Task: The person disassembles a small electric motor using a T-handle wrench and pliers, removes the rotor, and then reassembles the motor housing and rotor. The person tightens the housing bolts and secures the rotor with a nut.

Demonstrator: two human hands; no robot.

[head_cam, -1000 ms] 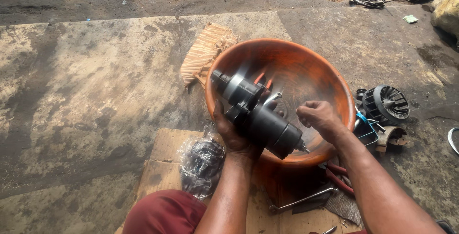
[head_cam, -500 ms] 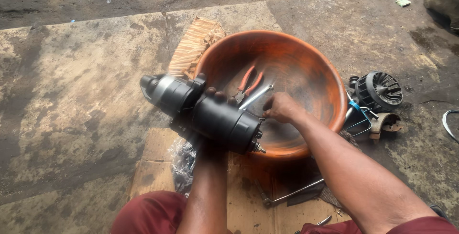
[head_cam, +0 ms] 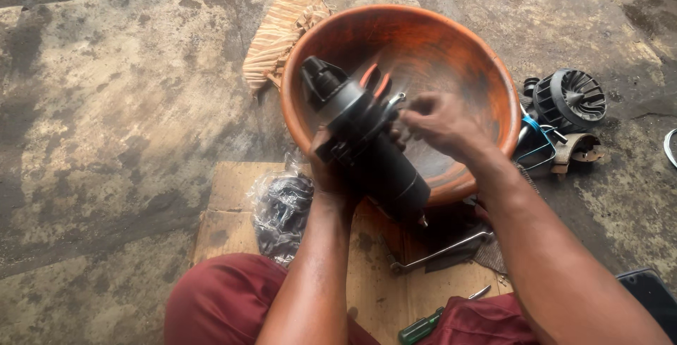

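A black cylindrical motor (head_cam: 367, 140) is held tilted over the near rim of a large orange basin (head_cam: 465, 41). My left hand (head_cam: 328, 176) grips the motor's body from below. My right hand (head_cam: 441, 123) rests against the motor's upper side, fingers pinched near a metal part beside it. Pliers with orange handles (head_cam: 374, 80) lie inside the basin, partly hidden behind the motor.
A striped cloth (head_cam: 282, 31) lies left of the basin. A black finned part (head_cam: 570, 98) and scrap pieces sit to the right. A plastic bag (head_cam: 282, 207), a metal rod (head_cam: 441, 252) and a green-handled screwdriver (head_cam: 419, 329) lie on cardboard (head_cam: 226, 211) by my knees.
The motor has swung back from the left to sit over the basin's rim, now steeper. My right hand moved with it and stays at its side.
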